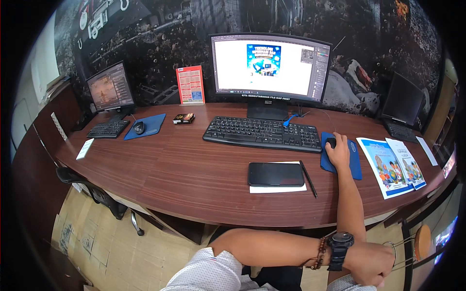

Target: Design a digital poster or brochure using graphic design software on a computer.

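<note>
My right hand (pixel 339 150) rests over a black computer mouse (pixel 331 142) on a blue mouse pad (pixel 353 169), with its fingers bent around it. Across my body lies my left arm, a black watch and a beaded bracelet at its wrist. My left hand (pixel 371 264) is closed beside my right elbow; whatever its curled fingers hold, if anything, is hidden. Left of the mouse stands a black keyboard (pixel 262 133). Behind the keyboard, a large monitor (pixel 228 68) displays a blue cover design in an editing window.
A black smartphone (pixel 275 174) lies on white paper beside a black pen (pixel 308 179). Printed booklets (pixel 386 169) lie at the right. A second monitor (pixel 109 89), keyboard and mouse (pixel 139 127) stand at the left, with a small box (pixel 184 119) and red calendar (pixel 191 85) nearer the middle.
</note>
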`<state>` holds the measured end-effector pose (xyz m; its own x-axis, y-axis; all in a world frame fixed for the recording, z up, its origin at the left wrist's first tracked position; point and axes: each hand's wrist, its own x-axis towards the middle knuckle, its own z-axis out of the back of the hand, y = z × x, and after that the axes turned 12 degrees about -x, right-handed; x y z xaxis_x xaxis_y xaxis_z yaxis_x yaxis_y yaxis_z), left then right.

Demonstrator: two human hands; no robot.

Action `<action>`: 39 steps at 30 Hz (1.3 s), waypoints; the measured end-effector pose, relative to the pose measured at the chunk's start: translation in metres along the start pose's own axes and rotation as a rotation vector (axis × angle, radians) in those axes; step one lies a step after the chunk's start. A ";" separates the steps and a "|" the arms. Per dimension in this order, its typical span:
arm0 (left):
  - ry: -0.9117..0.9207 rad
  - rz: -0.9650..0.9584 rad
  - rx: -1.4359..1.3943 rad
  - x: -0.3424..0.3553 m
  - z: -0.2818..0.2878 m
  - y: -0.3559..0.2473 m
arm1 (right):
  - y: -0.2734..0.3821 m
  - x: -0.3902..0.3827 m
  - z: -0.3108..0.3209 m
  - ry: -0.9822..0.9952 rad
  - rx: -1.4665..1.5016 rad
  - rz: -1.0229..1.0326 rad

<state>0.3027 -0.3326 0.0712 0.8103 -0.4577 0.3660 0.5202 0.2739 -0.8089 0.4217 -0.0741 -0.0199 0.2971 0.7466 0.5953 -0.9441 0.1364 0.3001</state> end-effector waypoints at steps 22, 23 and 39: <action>-0.675 -0.331 0.426 -0.015 -0.037 -0.015 | -0.003 -0.001 0.003 0.019 0.024 -0.041; -0.657 -0.236 0.459 -0.017 -0.040 -0.017 | -0.002 -0.001 0.004 0.020 0.030 -0.048; -0.558 -0.145 0.490 -0.018 -0.044 -0.020 | -0.007 -0.002 0.001 0.003 0.044 -0.033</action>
<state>0.2654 -0.3669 0.0606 0.6732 -0.0569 0.7372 0.5865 0.6483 -0.4855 0.4278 -0.0768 -0.0222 0.3276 0.7441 0.5823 -0.9265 0.1323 0.3522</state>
